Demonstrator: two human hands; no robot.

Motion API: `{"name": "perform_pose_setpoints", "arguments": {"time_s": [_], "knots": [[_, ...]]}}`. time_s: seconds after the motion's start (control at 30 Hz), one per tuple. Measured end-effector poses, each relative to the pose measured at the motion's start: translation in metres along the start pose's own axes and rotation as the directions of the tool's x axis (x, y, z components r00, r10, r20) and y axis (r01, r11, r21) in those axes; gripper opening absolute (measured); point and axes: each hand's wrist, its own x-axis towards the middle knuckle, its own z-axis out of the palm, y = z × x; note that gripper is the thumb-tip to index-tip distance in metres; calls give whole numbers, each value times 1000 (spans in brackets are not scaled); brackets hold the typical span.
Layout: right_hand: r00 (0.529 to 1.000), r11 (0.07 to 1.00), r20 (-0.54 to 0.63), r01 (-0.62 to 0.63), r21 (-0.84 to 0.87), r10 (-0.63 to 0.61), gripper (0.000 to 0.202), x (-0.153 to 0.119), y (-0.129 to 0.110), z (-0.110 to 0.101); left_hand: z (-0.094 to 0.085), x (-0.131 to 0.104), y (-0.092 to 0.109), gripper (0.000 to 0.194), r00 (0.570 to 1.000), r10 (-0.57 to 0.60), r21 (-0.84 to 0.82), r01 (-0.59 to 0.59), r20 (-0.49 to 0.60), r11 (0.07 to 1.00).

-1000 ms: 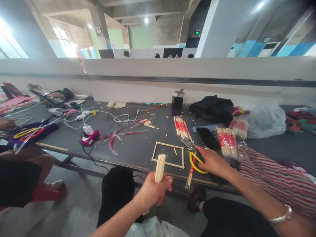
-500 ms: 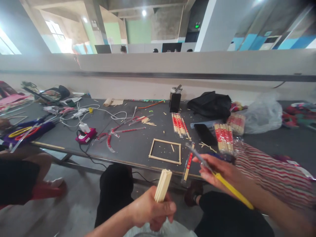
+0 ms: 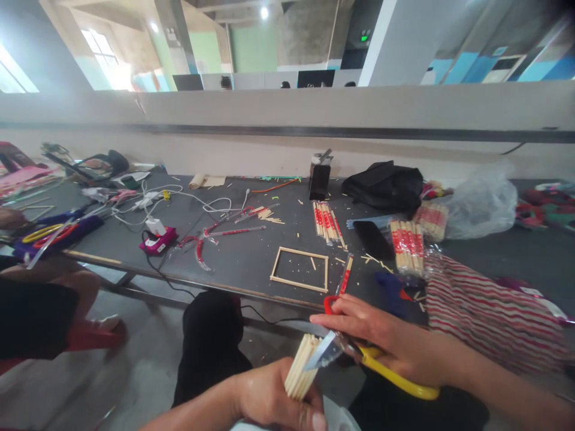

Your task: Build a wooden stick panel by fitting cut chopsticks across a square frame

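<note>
My left hand [image 3: 272, 389] is closed around an upright bundle of pale wooden chopsticks [image 3: 297, 377], low in the view. In my right hand [image 3: 381, 328] are scissors [image 3: 399, 378] with one yellow and one red handle. Their blades point down and left and lie against the upper part of the bundle; whether they touch every stick I cannot tell. Beyond my hands, a rectangular frame of wooden sticks [image 3: 299, 284] lies near the table's front edge. A chopstick packet with a red label [image 3: 345, 275] lies just behind my right hand.
On the dark table [image 3: 238, 263] lie red-labelled chopsticks [image 3: 327, 221], a phone [image 3: 372, 239], a black bag [image 3: 386, 185], striped cloth [image 3: 485, 305] and a purple power strip [image 3: 158, 240] with white cables. A white container [image 3: 339, 416] stands below my hands. Another person sits at left.
My right hand has moved left and down and turned the scissors, so the blades now meet the bundle. My left hand and the bundle have dropped slightly.
</note>
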Motion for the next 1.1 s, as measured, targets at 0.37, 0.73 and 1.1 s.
{"name": "perform_pose_setpoints", "arguments": {"time_s": [0.37,0.73,1.1], "knots": [[974,935,-34,205,-289,-224,64,4,4,-5,2,-1,0,55,996,40,127,-50,77,991],[931,850,-11,328,-411,-365,50,9,8,0,3,8,-14,58,966,169,234,-213,195,949],[929,829,13,337,-446,-371,27,9,18,10,6,11,-19,64,980,109,263,-151,168,953]]}}
